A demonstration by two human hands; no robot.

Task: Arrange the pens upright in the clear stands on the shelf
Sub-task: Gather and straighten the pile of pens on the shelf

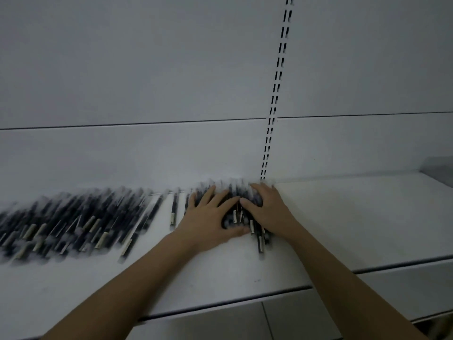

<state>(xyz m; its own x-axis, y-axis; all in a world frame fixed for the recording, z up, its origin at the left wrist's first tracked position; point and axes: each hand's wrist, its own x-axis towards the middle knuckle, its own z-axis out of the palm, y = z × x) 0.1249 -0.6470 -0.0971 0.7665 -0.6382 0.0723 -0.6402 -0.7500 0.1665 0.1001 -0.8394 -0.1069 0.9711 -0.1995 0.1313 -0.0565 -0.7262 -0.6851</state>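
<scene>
The pens [235, 207] are being gathered into a bunch on the shelf [343, 217], pressed by the left hand [210, 217] and right hand [267, 207] with spread fingers. No stands are seen; next, the bunch probably must be gripped.

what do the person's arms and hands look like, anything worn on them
Both forearms are bare up to the frame edge: no sleeves show. The left hand and right hand wear no gloves, and no watch, ring or bracelet is visible. The picture is somewhat blurred.

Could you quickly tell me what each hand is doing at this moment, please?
Left hand: open, fingers spread flat on the bunch of pens.
Right hand: open, fingers resting over the same bunch.
</scene>
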